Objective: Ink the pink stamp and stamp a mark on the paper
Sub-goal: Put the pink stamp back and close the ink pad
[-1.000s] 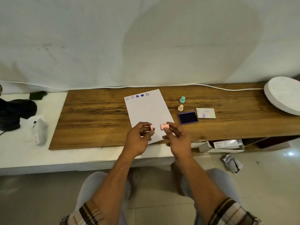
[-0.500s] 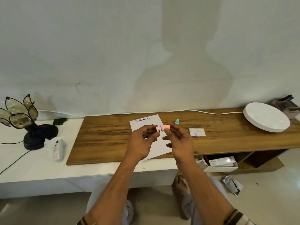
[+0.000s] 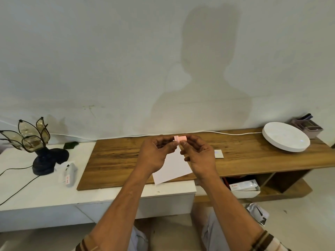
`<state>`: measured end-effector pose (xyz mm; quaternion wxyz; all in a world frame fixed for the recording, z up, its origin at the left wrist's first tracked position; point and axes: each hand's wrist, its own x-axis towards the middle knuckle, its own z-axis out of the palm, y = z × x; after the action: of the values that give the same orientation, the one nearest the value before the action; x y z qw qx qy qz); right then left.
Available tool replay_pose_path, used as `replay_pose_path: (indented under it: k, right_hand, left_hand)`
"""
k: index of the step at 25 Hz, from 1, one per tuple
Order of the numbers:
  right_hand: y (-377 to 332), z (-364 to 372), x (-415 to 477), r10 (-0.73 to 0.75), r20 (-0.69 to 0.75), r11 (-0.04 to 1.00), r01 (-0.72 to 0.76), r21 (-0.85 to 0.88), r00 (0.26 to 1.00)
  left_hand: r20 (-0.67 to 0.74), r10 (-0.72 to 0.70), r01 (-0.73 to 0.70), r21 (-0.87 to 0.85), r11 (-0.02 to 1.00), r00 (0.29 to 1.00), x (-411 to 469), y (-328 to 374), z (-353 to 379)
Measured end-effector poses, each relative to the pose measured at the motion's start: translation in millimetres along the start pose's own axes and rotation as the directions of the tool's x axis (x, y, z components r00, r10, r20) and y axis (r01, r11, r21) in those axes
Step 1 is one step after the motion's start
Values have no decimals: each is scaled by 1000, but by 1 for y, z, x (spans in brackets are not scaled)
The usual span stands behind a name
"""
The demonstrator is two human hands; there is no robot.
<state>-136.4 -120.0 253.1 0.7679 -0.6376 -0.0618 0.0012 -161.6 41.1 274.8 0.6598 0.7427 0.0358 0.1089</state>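
Note:
The pink stamp [image 3: 181, 138] is held sideways in the air above the wooden tabletop [image 3: 112, 160], level with its back edge. My right hand [image 3: 198, 156] pinches its body. My left hand [image 3: 155, 154] pinches the thin pink cap [image 3: 175, 138] at the stamp's left end, and the two pink pieces touch. The white paper [image 3: 172, 167] lies on the wood below my hands, its upper part hidden by them. The ink pad is hidden behind my right hand.
A small white card [image 3: 218, 153] lies right of my right hand. A round white disc [image 3: 286, 137] and a desk organizer [image 3: 308, 126] sit at the far right. On the white counter to the left stand a petal lamp [image 3: 36, 142] and a white packet [image 3: 68, 173].
The cap and stamp body, held slightly apart before, now meet. Both hands have risen away from the paper, and my view has tilted up toward the wall.

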Motion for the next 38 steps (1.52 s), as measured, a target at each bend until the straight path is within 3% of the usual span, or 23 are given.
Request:
replay_pose_path:
  k: [8, 11, 17, 20, 23, 27, 32, 38]
  right_hand:
    - [-11, -7, -2, 145, -22, 983, -142, 113, 989]
    - [0, -11, 2, 188, -56, 978, -181, 107, 981]
    - [42, -28, 36, 120, -233, 990, -135, -51, 965]
    - [73, -45, 61, 101, -284, 978, -148, -149, 954]
    - [104, -69, 97, 105, -303, 942, -192, -276, 947]
    - [147, -111, 154, 34, -321, 778, -227, -586, 946]
    - [195, -136, 212, 32, -263, 401, -254, -880, 964]
    - [222, -133, 249, -17, -127, 318, -115, -941, 992]
  left_hand:
    - [-12, 224, -209, 308, 928, 975, -2, 9, 6]
    - [-2, 242, -219, 415, 883, 970, 0, -2, 13]
    - [91, 41, -84, 531, 843, 995, 23, -54, 31]
    - [91, -98, 2, 721, 693, 991, 44, -91, 38]
    - [140, -216, 0, 840, 543, 966, 73, -131, 50]
    - [195, -304, -56, 909, 414, 932, 112, -176, 76]
    - [190, -355, -31, 912, 409, 915, 151, -229, 119]
    - [127, -359, 95, 837, 539, 925, 168, -276, 140]
